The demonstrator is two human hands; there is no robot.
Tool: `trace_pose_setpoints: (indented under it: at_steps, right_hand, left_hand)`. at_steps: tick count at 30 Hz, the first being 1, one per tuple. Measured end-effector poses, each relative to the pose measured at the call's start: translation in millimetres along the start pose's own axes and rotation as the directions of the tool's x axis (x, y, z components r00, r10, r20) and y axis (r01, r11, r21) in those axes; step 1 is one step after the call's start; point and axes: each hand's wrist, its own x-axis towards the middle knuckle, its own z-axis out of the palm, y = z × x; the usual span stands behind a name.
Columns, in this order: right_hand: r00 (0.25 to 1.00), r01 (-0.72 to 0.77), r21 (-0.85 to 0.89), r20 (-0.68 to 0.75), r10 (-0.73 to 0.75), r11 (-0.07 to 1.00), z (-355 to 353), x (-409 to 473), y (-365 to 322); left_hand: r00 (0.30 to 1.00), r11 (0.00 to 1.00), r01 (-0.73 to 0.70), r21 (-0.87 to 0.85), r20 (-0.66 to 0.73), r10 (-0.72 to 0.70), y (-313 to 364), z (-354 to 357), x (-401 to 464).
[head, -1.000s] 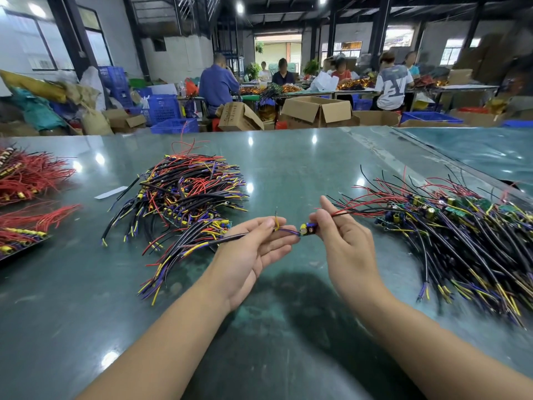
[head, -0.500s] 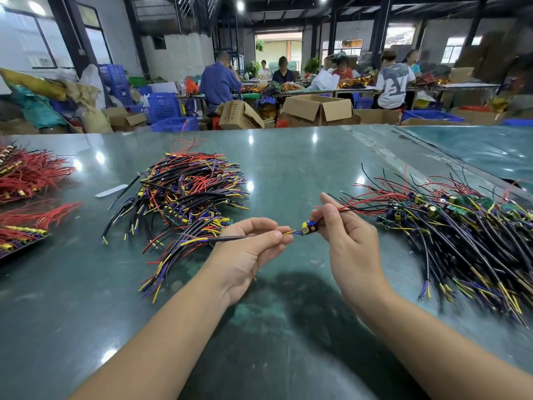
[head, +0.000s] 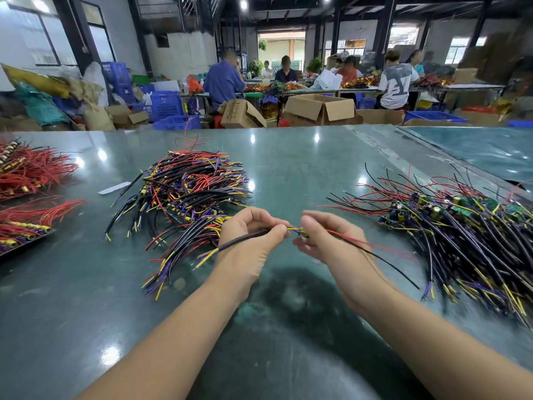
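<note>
**At the green worktable: one wire assembly in hand, a full heap waiting**

Above the glossy dark green tabletop [head: 288,157], between two heaps, both hands hold a single wire assembly off the surface. The left hand [head: 251,246] pinches a thin black tubular sleeve [head: 245,239] between thumb and curled forefinger, with the other fingers curled beneath. Yellow and purple wire ends stick out of the sleeve's far end toward the left. The right hand [head: 326,241] pinches a small circuit board with a yellow-topped component [head: 302,232] at its fingertips. From that board, thin red and black leads [head: 363,245] trail off to the right. The sleeve's near end sits just short of the board, and a short run of yellow and purple wire shows bare between the two hands.

By my reading the sleeve is nearly home. What is left for this piece is to seat it against the board and lay it down. The tangled heap of black-sleeved assemblies with red, yellow and purple wires [head: 190,186] on the left looks like finished stock. The sprawling heap of green-boarded assemblies with loose black and red wires [head: 467,226] on the right looks like the supply. Both are sizeable, so the batch seems to be around its middle, though no count can be made.
</note>
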Motion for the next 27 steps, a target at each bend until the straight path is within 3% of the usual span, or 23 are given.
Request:
trace_pose_setpoints:
  at_steps: [4,12,19,27]
  right_hand:
    - [0.994,-0.084,0.084,0.072,0.078,0.993,0,-3,-1]
    - [0.977,-0.200,0.363,0.147,0.156,0.910,-3,1,-8]
    - [0.939,-0.331,0.364,0.217,0.266,0.871,-6,4,-6]
    - [0.947,-0.294,0.309,0.222,0.233,0.904,-8,5,2]
  left_hand:
    - [1.000,1.000,0.003,-0.010,0.021,-0.003,0,-3,1]
    - [0.972,0.962,0.212,-0.170,0.142,-0.189,-1,-6,0]
    - [0.972,0.975,0.215,-0.048,0.109,-0.209,4,-7,3]
    - [0.958,0.965,0.260,-0.035,0.132,-0.253,-2,-9,4]
